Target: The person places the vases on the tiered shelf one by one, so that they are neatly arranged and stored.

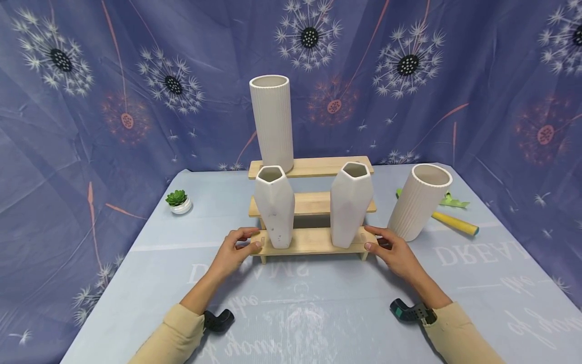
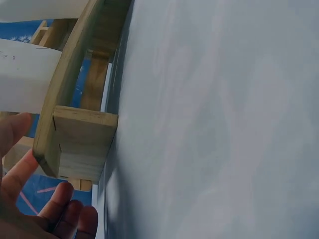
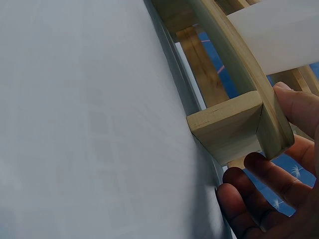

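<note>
A three-step wooden stand (image 1: pixel 313 243) is in the middle of the head view. My left hand (image 1: pixel 233 248) holds the left end of its lowest step, the thumb at the top surface and the index finger at the end, as the left wrist view shows. At the opposite end, my right hand (image 1: pixel 394 251) grips the same step between thumb and fingers. Two white faceted vases, a left one (image 1: pixel 276 207) and a right one (image 1: pixel 350 207), are on that lowest step. One tall white ribbed vase (image 1: pixel 274 124) stands upright on the top step.
Right of the stand, a second ribbed vase (image 1: pixel 418 202) is on the table (image 1: pixel 154 283). Behind it lie a yellow rod (image 1: pixel 456 223) and a green leafy piece (image 1: pixel 453 202). A small potted succulent (image 1: pixel 179 202) sits at the left. A patterned blue curtain (image 1: pixel 204 136) hangs behind.
</note>
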{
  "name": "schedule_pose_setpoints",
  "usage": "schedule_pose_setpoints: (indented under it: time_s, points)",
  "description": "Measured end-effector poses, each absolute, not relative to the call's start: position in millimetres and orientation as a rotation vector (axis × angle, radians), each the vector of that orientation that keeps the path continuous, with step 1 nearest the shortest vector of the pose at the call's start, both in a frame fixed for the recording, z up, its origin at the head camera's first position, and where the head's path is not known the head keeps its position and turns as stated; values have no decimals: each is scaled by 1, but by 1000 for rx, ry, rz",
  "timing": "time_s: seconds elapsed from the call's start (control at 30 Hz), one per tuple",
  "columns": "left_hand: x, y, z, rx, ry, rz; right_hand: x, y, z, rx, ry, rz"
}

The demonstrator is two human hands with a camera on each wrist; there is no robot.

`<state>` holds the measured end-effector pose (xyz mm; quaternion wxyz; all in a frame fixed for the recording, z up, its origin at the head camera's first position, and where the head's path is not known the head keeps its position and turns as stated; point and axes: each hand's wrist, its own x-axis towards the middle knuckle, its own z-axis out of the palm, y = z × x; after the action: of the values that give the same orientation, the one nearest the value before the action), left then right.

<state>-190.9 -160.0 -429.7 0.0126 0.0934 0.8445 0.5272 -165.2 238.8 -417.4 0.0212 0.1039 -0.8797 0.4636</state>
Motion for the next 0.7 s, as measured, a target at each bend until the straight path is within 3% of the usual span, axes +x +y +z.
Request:
schedule_pose_setpoints:
  time_s: [0.27,0.53,0.7]
  points:
    - [-193,-154,-432,321,2559,1634,-175,246,-435,297,-2733,1431]
    - [-195,-148,-434,293,2549,1592,-167,240,-419,318,-2728,1437]
    - [-196,-146,-436,282,2550,1607,-175,246,-435,305,-2736,1429]
